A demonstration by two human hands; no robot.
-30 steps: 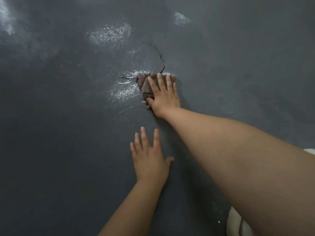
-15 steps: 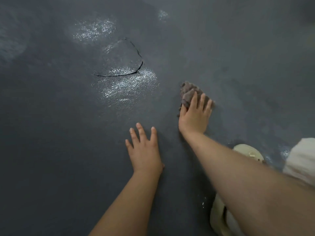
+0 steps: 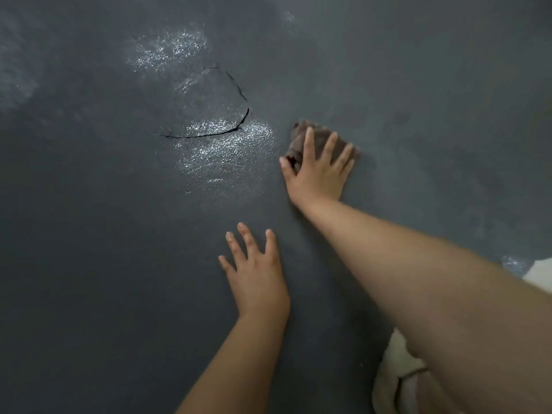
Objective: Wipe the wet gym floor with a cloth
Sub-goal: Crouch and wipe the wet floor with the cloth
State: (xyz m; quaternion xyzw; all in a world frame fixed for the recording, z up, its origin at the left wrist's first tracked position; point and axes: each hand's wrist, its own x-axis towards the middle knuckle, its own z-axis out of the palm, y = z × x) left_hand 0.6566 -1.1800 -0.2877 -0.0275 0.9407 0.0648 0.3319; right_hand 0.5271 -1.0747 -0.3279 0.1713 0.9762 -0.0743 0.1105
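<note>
Pressing the cloth (image 3: 321,138) flat under spread fingers, the right hand (image 3: 318,171) sits just right of the wet patch (image 3: 227,150) at frame centre, nearer it than the flat, empty left hand (image 3: 257,279).

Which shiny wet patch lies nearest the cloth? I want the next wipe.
The glistening patch just below the curved crack, left of the cloth under the right hand; the others lie farther up.

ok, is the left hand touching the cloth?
Apart. The head view shows the left hand flat on bare floor, with open floor between it and the cloth under the right hand.
</note>
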